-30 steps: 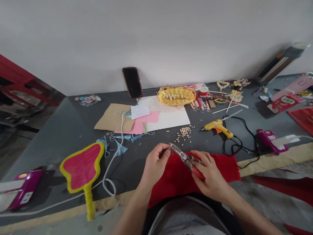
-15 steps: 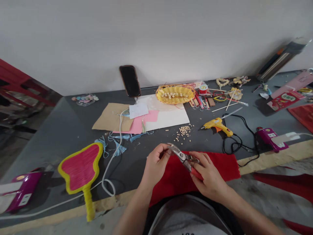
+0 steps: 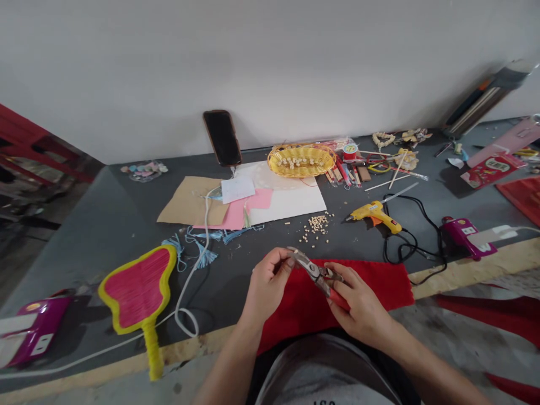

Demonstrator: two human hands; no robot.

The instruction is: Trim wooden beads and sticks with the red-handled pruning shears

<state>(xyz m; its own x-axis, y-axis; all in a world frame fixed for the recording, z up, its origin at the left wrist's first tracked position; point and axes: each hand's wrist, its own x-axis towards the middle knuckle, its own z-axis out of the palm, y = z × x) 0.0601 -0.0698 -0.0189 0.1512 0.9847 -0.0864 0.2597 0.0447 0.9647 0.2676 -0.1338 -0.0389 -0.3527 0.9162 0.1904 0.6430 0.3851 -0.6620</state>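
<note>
Dark grey covers the table, which is edged along the person's side with a pale, stained strip. Behind it rises a plain greyish-white wall, with a phone propped against it. Past the table's left end show red furniture frames, and below the near edge lies a grey, mottled floor. A red cloth spreads over the near edge by the person's body.

Above this cloth are the pliers, their red handles in the right hand, whose grip is closed around them. The left hand has thumb and forefinger pinched together at the metal nose; anything between them is too small to tell.

Just beyond lie scattered pale pellets. A yellow glue gun rests to their right, and farther back a woven yellow basket overlaps a white sheet. On the left, a yellow-rimmed pink fan extends its handle over the strip.
</note>
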